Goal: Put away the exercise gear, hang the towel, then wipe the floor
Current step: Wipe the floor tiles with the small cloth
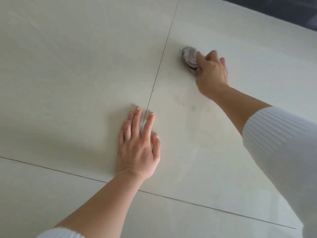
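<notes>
My right hand [211,69] grips a bunched grey rag [189,57] on the tiled floor [85,57] (pale, glossy); my left hand [137,143] rests flat, fingers spread.

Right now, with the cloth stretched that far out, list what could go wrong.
1. The left hand lies flat on the glossy floor, likely as a prop; on damp tile it could slip.
2. The right hand grips the cloth bunched small, so strokes cover little.
3. The dark smudge between the hands lies nearer than the cloth and may be missed.
</notes>
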Available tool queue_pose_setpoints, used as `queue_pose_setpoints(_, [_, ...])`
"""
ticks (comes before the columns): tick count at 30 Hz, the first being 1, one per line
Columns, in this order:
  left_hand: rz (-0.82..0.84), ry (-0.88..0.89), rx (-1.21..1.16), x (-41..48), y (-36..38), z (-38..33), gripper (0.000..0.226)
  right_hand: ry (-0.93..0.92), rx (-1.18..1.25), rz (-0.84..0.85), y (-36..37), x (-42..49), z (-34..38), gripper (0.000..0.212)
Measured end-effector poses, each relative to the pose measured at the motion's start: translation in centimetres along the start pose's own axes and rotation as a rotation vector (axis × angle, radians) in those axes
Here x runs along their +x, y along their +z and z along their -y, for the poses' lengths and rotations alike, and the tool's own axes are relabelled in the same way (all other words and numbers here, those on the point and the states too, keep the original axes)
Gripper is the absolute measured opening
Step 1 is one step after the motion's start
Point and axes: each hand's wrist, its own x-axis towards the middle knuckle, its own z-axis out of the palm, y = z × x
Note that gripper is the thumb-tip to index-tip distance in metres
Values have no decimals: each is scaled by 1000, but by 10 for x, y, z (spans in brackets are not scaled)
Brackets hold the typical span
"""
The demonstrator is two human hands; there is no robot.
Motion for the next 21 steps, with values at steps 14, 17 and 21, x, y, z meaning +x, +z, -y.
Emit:
queue_pose_setpoints(14, [47, 58, -25, -1, 2, 1, 56, -87, 195, 173, 17, -262, 13, 65])
queue_pose_setpoints(17, [9, 67, -52, -2, 2, 0, 53, -85, 216, 230, 21, -327, 18, 73])
queue_pose_setpoints(21, [-26, 67, -81, -2, 2, 1, 51, -247, 136, 293, 22, -388, 12, 82])
